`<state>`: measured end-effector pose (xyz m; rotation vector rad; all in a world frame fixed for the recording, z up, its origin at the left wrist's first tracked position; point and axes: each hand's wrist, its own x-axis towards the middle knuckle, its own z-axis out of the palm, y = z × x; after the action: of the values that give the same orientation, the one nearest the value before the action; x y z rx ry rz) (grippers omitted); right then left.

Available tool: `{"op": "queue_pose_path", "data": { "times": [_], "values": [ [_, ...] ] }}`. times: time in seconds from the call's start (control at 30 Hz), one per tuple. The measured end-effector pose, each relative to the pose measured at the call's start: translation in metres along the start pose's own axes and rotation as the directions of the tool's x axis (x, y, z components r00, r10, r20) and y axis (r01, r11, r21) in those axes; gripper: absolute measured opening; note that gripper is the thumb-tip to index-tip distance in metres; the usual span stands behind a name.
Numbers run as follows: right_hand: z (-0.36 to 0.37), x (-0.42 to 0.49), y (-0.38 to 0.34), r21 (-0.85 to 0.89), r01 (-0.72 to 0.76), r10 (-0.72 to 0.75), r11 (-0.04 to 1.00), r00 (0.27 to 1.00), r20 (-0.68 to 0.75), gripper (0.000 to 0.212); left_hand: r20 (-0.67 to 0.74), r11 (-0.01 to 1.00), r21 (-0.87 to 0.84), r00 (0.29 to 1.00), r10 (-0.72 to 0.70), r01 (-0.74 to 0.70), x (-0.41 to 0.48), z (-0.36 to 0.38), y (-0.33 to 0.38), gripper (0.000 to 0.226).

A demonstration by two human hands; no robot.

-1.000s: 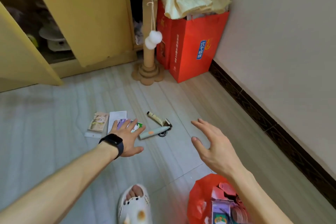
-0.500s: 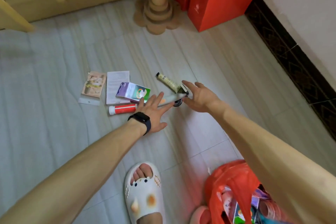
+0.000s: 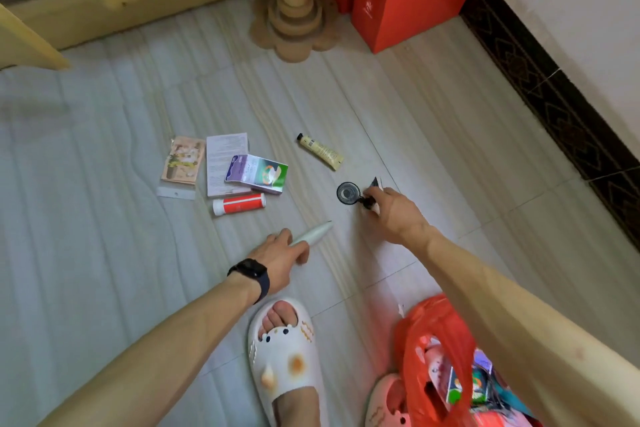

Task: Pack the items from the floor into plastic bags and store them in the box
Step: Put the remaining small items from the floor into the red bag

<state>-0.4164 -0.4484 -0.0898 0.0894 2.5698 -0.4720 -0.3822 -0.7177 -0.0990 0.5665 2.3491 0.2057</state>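
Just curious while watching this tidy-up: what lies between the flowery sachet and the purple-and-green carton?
A white printed leaflet lies flat beside the sachet, its right edge under the carton; head view.

left hand (image 3: 282,258) pulled pale pen (image 3: 317,231) back, right hand (image 3: 394,211) took black disc (image 3: 348,193).

I see a purple-and-green box (image 3: 257,173) lying flat, partly on a white leaflet (image 3: 221,156). A sachet (image 3: 183,159) lies at its nine o'clock, a red-and-white tube (image 3: 239,203) at six and a cream tube (image 3: 320,151) at two. At four, my left hand (image 3: 280,258) holds a pale pen-shaped tube (image 3: 313,234). At three, my right hand (image 3: 391,215) pinches a black round-headed item (image 3: 348,193). The red plastic bag (image 3: 433,340) sits open at five.
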Motion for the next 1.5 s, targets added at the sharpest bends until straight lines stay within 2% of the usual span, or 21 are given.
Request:
{"op": "queue_pose_path", "data": {
  "times": [0.07,0.17,0.2,0.37,0.53,0.63,0.77,0.9,1.0,1.2,1.3,1.37,1.43,1.5],
  "values": [
    [-0.01,-0.026,-0.002,0.157,-0.019,0.035,0.987,0.995,-0.098,0.024,0.021,0.998,-0.025,0.998,-0.057,0.057,-0.017,-0.011,-0.003,0.043],
    [-0.033,-0.078,-0.014,0.348,0.035,0.064,0.937,0.962,-0.267,0.002,-0.058,0.995,-0.01,0.993,-0.105,0.104,-0.043,-0.044,-0.001,0.047],
    [-0.04,-0.096,-0.017,0.399,0.062,0.071,0.915,0.948,-0.31,0.004,-0.095,0.995,0.0,0.991,-0.099,0.099,-0.049,-0.056,0.001,0.048],
    [-0.069,-0.217,-0.021,0.544,0.205,0.149,0.813,0.831,-0.536,0.01,-0.297,1.0,-0.004,0.955,0.006,-0.007,-0.087,-0.121,0.046,0.035],
    [-0.071,-0.331,-0.002,0.658,0.237,0.335,0.715,0.71,-0.62,0.011,-0.405,0.968,0.075,0.88,0.249,-0.239,-0.12,-0.175,0.124,0.052],
    [-0.055,-0.381,0.013,0.729,0.241,0.463,0.64,0.636,-0.617,0.013,-0.372,0.913,0.223,0.836,0.403,-0.341,-0.131,-0.195,0.174,0.051],
    [-0.026,-0.421,0.034,0.792,0.201,0.594,0.577,0.561,-0.576,0.019,-0.268,0.835,0.36,0.812,0.519,-0.416,-0.139,-0.2,0.239,0.046],
    [-0.004,-0.442,0.052,0.802,0.144,0.683,0.58,0.451,-0.575,0.022,-0.164,0.776,0.361,0.784,0.598,-0.517,-0.137,-0.172,0.297,0.044],
    [0.009,-0.452,0.067,0.833,0.122,0.738,0.539,0.408,-0.538,0.023,-0.052,0.744,0.311,0.771,0.635,-0.592,-0.131,-0.128,0.327,0.043],
    [0.021,-0.462,0.085,0.849,0.082,0.759,0.521,0.411,-0.505,0.021,0.208,0.693,0.332,0.766,0.608,-0.64,-0.121,-0.037,0.349,0.048],
    [0.024,-0.461,0.09,0.85,0.073,0.751,0.521,0.435,-0.497,0.02,0.156,0.653,0.386,0.744,0.65,-0.652,-0.113,-0.012,0.343,0.057],
    [0.025,-0.457,0.092,0.852,0.046,0.746,0.521,0.461,-0.481,0.017,0.128,0.583,0.522,0.733,0.669,-0.623,-0.105,-0.009,0.334,0.069],
    [0.028,-0.453,0.094,0.833,0.003,0.73,0.554,0.48,-0.487,0.019,0.182,0.504,0.648,0.759,0.625,-0.571,-0.098,-0.015,0.324,0.073],
    [0.03,-0.447,0.094,0.811,-0.051,0.71,0.583,0.518,-0.477,0.023,0.232,0.475,0.713,0.813,0.534,-0.516,-0.093,-0.022,0.312,0.067]
  ]
}}
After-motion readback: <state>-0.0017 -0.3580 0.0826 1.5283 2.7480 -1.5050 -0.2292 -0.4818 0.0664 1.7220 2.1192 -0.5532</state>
